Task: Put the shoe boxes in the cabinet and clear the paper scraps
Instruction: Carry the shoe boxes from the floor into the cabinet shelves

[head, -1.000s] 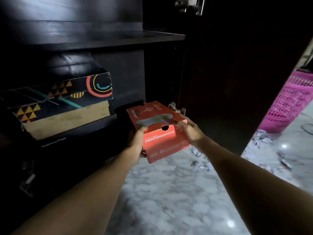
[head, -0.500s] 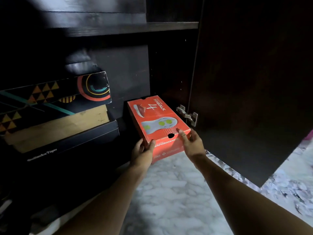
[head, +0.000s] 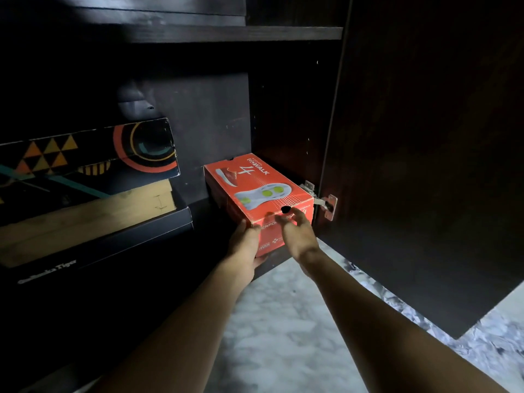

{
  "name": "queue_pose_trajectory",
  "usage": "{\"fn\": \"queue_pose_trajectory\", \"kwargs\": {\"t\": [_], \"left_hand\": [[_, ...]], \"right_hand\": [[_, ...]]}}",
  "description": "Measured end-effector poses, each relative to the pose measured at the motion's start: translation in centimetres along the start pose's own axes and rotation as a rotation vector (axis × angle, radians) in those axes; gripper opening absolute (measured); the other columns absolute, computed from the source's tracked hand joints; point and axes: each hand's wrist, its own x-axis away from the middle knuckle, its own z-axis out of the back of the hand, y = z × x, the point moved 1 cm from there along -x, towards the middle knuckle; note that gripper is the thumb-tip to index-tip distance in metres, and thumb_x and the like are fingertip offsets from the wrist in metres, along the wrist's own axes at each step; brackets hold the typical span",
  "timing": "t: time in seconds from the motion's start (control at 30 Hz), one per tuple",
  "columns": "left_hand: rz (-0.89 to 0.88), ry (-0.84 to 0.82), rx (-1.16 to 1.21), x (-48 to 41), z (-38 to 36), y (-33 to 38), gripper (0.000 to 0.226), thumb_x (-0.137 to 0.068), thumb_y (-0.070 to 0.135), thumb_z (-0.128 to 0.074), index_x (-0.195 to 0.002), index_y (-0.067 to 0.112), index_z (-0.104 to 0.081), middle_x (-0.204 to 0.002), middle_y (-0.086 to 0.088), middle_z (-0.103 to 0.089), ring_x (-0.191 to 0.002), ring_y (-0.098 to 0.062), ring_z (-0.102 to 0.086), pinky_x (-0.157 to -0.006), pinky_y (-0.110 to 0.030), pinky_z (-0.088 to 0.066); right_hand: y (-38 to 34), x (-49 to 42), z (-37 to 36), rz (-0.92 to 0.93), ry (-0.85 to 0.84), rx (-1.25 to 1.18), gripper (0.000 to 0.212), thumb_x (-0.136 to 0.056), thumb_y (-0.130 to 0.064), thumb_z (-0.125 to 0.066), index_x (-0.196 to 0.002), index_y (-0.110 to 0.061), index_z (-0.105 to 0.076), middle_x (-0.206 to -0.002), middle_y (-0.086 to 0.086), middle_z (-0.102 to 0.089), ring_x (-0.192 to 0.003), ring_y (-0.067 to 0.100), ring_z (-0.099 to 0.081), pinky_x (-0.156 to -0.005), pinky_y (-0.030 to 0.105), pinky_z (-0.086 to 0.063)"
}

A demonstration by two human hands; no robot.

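The red shoe box (head: 256,199) now sits deeper in the cabinet (head: 283,34), mid-frame, right of the stacked boxes (head: 93,222). The left hand (head: 245,245) grips its near corner. The right hand (head: 297,234), fingers spread, seems to be coming off. At lower right, paper scraps (head: 487,344) still wait.

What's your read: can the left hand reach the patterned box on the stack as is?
Probably yes, once freed: the left hand grips the red box, and nothing stands between it and the patterned box.
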Motion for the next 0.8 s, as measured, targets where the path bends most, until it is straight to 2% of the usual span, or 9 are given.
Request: {"fn": "queue_pose_trajectory", "kwargs": {"t": [0.07, 0.2, 0.27, 0.37, 0.47, 0.53, 0.6, 0.67, 0.8], "left_hand": [[0.020, -0.047, 0.055, 0.4, 0.3, 0.4, 0.018, -0.100, 0.024, -0.048, -0.107, 0.016, -0.063, -0.094, -0.006, -0.068, -0.088, -0.023, -0.064, -0.071, -0.033, -0.054], [0.009, -0.077, 0.035, 0.9, 0.5, 0.4, 0.020, -0.099, 0.028, -0.049, -0.102, 0.017, -0.065, -0.095, -0.005, -0.068, -0.088, -0.022, -0.064, -0.075, -0.033, -0.052], [-0.008, -0.055, 0.006, 1.6, 0.1, 0.6, 0.026, -0.095, 0.036, -0.054, -0.110, 0.018, -0.063, -0.103, -0.007, -0.069, -0.095, -0.024, -0.064, -0.073, -0.034, -0.053], [-0.064, -0.021, -0.086, 2.9, -1.0, 1.4, 0.033, -0.089, 0.044, -0.060, -0.110, 0.020, -0.061, -0.111, -0.010, -0.068, -0.103, -0.028, -0.063, -0.093, -0.044, -0.053], [-0.114, -0.013, -0.196, 4.6, -1.9, 2.5, 0.063, -0.073, 0.059, -0.062, -0.124, 0.023, -0.056, -0.124, -0.008, -0.062, -0.109, -0.029, -0.060, -0.099, -0.043, -0.049], [-0.199, -0.044, -0.293, 6.5, -2.4, 3.3, 0.058, -0.084, 0.050, -0.060, -0.134, 0.023, -0.050, -0.132, -0.003, -0.055, -0.117, -0.029, -0.055, -0.101, -0.038, -0.045], [-0.289, -0.099, -0.370, 8.5, -2.6, 3.9, 0.031, -0.095, 0.032, -0.058, -0.123, 0.019, -0.057, -0.117, 0.000, -0.055, -0.112, -0.023, -0.052, -0.091, -0.030, -0.041], [-0.358, -0.158, -0.453, 10.4, -3.0, 4.2, 0.002, -0.095, 0.023, -0.060, -0.094, 0.022, -0.061, -0.093, 0.002, -0.055, -0.093, -0.017, -0.051, -0.073, -0.027, -0.040], [-0.515, -0.276, -0.671, 14.2, -4.2, 3.6, 0.013, -0.092, 0.018, -0.057, -0.081, 0.025, -0.057, -0.087, 0.001, -0.054, -0.080, -0.018, -0.051, -0.055, -0.017, -0.038]], "right_hand": [[-0.4, -0.5, 0.1, -0.058, -0.009, -0.037, 0.044, -0.085, -0.038, -0.069, -0.126, -0.029, -0.055, -0.131, 0.006, -0.057, -0.102, 0.020, -0.062, -0.089, 0.033, -0.051], [-0.7, 0.5, 1.2, -0.110, -0.093, -0.048, 0.033, -0.101, -0.025, -0.053, -0.134, -0.026, -0.055, -0.121, 0.004, -0.062, -0.085, 0.009, -0.059, -0.057, 0.019, -0.044], [-0.9, 1.0, 1.9, -0.077, -0.067, -0.005, 0.036, -0.102, -0.025, -0.051, -0.138, -0.023, -0.053, -0.125, 0.008, -0.063, -0.096, 0.017, -0.061, -0.065, 0.018, -0.048], [-2.2, 2.2, 3.1, -0.026, 0.001, 0.113, 0.037, -0.102, -0.025, -0.050, -0.138, -0.019, -0.052, -0.127, 0.012, -0.062, -0.110, 0.027, -0.062, -0.091, 0.033, -0.051], [-3.6, 3.6, 5.3, 0.067, 0.047, 0.251, 0.031, -0.100, -0.017, -0.047, -0.128, -0.013, -0.060, -0.115, 0.012, -0.066, -0.102, 0.027, -0.064, -0.084, 0.033, -0.053], [-5.1, 5.6, 7.0, 0.128, 0.093, 0.341, 0.030, -0.098, -0.015, -0.047, -0.124, -0.013, -0.061, -0.108, 0.003, -0.063, -0.098, 0.019, -0.059, -0.083, 0.027, -0.048], [-6.6, 8.4, 8.3, 0.166, 0.136, 0.420, 0.035, -0.094, -0.026, -0.049, -0.127, -0.022, -0.060, -0.115, 0.001, -0.065, -0.104, 0.018, -0.059, -0.093, 0.030, -0.047], [-7.9, 11.7, 9.6, 0.200, 0.161, 0.549, 0.049, -0.084, -0.040, -0.043, -0.128, -0.027, -0.059, -0.122, 0.001, -0.066, -0.112, 0.022, -0.060, -0.099, 0.037, -0.048], [-8.2, 17.3, 13.0, 0.142, 0.287, 0.652, 0.042, -0.094, -0.027, -0.042, -0.134, -0.028, -0.053, -0.132, 0.002, -0.061, -0.119, 0.025, -0.058, -0.100, 0.034, -0.045]]}}
